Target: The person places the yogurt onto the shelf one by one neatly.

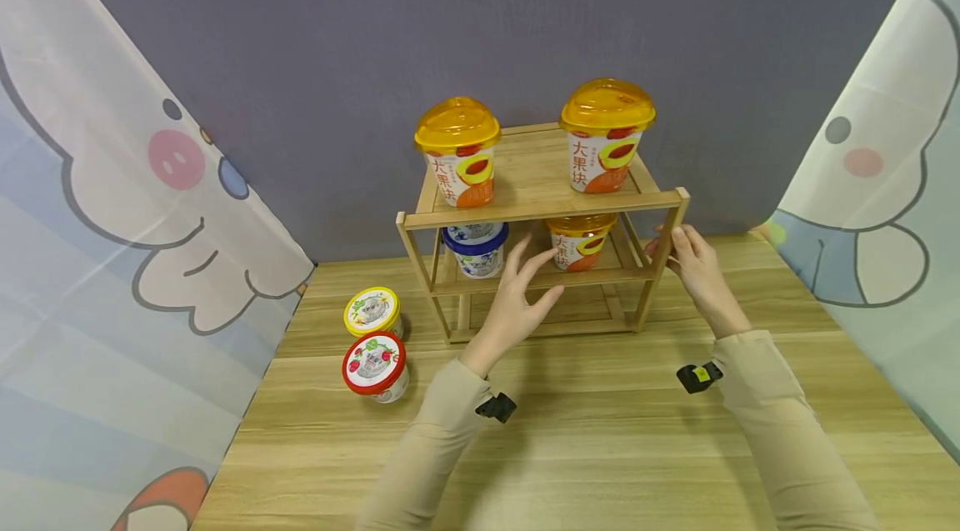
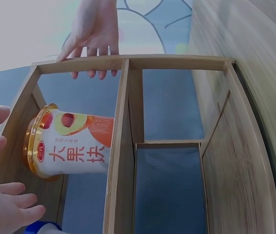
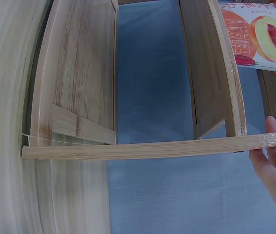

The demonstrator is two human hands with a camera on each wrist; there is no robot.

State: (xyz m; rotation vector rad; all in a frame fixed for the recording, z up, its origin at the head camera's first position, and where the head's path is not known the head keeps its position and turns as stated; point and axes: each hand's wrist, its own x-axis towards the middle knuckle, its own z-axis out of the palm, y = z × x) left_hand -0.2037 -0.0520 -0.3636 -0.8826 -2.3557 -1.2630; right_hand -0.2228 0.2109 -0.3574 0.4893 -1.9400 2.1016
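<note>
My left hand is held before the middle level of a wooden shelf rack, thumb and fingers spread, holding nothing. Close behind it on that level is a yellow-lidded fruit cup, its side printed with a cut peach. Left of that cup, on the same level, sit blue-lidded tubs, one above the other. My right hand grips the rack's right front post, with fingertips showing past the post in the right wrist view. In the left wrist view, the fruit cup stands clear of the left fingers.
Two more yellow-lidded fruit cups, a left one and a right one, stand on the top board. Left of the rack, a yellow-lidded tub and a red-lidded tub sit on the wooden table. A grey wall stands behind.
</note>
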